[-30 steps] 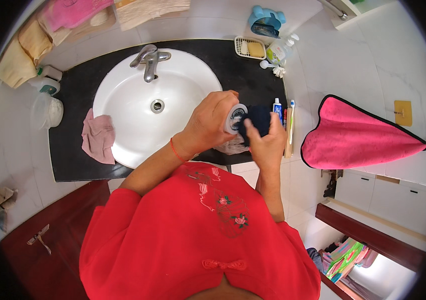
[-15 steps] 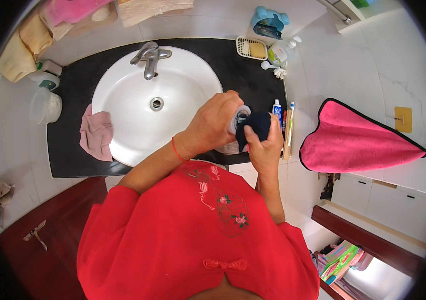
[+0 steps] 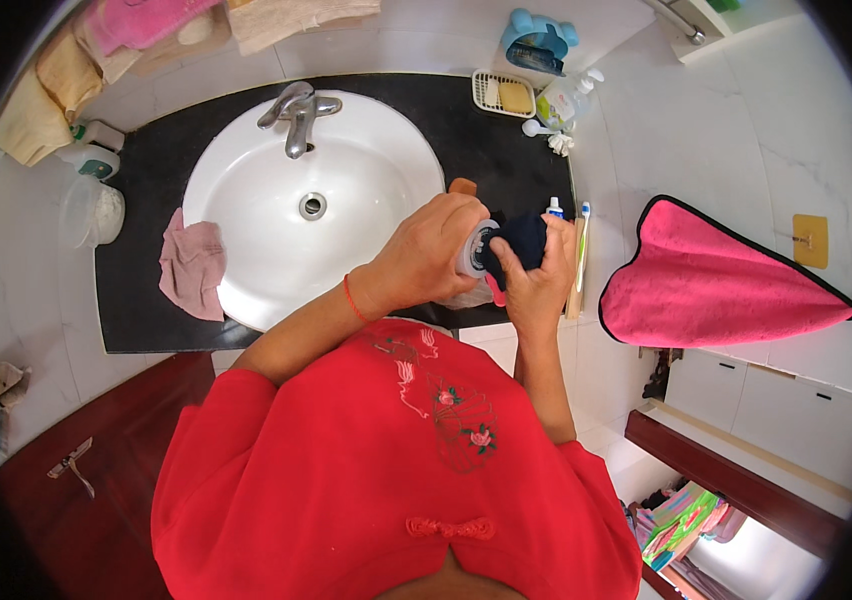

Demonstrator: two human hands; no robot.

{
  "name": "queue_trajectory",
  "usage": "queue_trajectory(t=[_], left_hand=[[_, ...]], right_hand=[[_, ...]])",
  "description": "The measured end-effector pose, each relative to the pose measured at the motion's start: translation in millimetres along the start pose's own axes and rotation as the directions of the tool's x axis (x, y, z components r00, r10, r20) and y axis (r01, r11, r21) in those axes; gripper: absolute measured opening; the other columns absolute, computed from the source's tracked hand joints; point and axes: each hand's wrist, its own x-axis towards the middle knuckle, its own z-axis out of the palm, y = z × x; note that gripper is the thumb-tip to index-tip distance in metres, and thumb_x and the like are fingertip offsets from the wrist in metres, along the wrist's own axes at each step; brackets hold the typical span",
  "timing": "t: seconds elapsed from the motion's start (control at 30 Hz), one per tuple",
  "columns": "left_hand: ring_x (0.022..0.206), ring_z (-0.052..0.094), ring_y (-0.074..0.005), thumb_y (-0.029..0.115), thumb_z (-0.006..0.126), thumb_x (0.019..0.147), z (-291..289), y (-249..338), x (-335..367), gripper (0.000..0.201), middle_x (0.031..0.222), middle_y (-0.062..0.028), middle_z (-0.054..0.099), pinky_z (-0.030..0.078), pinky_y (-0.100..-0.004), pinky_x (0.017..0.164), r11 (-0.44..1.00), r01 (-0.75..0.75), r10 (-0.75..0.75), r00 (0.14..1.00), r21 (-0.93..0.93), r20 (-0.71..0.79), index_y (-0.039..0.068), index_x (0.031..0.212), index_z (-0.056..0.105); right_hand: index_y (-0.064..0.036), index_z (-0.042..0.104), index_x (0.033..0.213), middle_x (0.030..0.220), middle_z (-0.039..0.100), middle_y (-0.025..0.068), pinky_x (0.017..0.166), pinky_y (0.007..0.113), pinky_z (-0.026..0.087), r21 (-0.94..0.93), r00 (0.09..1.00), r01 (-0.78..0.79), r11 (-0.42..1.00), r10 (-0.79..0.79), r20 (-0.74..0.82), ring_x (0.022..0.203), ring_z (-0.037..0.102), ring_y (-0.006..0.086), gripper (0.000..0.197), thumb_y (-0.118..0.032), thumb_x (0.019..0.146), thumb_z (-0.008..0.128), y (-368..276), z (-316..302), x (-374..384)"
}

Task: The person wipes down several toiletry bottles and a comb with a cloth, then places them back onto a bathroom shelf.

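Observation:
Over the right side of the counter, my left hand is closed around a pale, translucent cylindrical container, its round end turned to the right. My right hand grips a dark navy cloth between thumb and fingers. The cloth lies against the container's round end and partly covers it. A small pink thing shows just below the cloth; its kind is unclear. Both hands are to the right of the white sink.
A chrome faucet stands behind the basin. On its left rim hangs a pinkish cloth. A soap dish and pump bottle sit at the back right. A toothbrush lies beyond my right hand. A pink towel hangs on the right wall.
My right hand and the navy cloth have shifted slightly right and up, baring more of the container's round end. My left hand remains around the container, turned slightly.

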Motion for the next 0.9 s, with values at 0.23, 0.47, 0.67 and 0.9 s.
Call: queue_trajectory(t=[0.23,0.47,0.67,0.9], left_hand=[[0.092,0.054,-0.0347,0.004,0.075,0.050,6,-1,4,0.063,0.100,-0.0160,0.054,0.047,-0.0390,0.080,0.999,-0.016,0.017,1.000,-0.032,0.011,0.002,0.106,0.048],[0.095,0.055,-0.0345,0.004,0.075,0.051,7,-1,6,0.062,0.101,-0.0162,0.054,0.047,-0.0392,0.081,0.999,-0.016,0.016,1.000,-0.043,0.003,0.002,0.107,0.047],[0.096,0.054,-0.0352,0.004,0.075,0.052,-4,-1,10,0.060,0.101,-0.0170,0.054,0.047,-0.0386,0.082,1.000,0.022,-0.022,1.000,0.018,0.021,0.001,0.106,0.048],[0.097,0.054,-0.0356,0.005,0.074,0.054,6,0,3,0.058,0.101,-0.0179,0.053,0.047,-0.0383,0.082,0.996,0.058,-0.056,0.998,-0.066,0.020,0.001,0.106,0.048]], right_hand=[[0.0014,0.054,0.094,0.099,0.053,0.0128,0.074,0.034,0.045,0.022,0.998,0.059,0.998,-0.059,0.000,0.087,0.054,0.0290,0.046,-0.017,0.062,0.082,-12,-1,6],[0.0014,0.054,0.096,0.099,0.053,0.0128,0.074,0.035,0.045,0.014,0.998,-0.043,0.999,0.044,-0.048,0.087,0.055,0.0286,0.048,-0.017,0.061,0.083,0,0,11],[0.0009,0.054,0.096,0.098,0.054,0.0134,0.074,0.034,0.045,0.042,0.996,0.089,0.995,-0.090,0.021,0.087,0.055,0.0286,0.050,-0.016,0.058,0.084,-11,-5,9],[0.0023,0.055,0.094,0.097,0.054,0.0137,0.073,0.035,0.046,0.060,0.999,0.024,0.998,-0.021,-0.037,0.085,0.055,0.0294,0.048,-0.014,0.059,0.083,-7,4,19]])
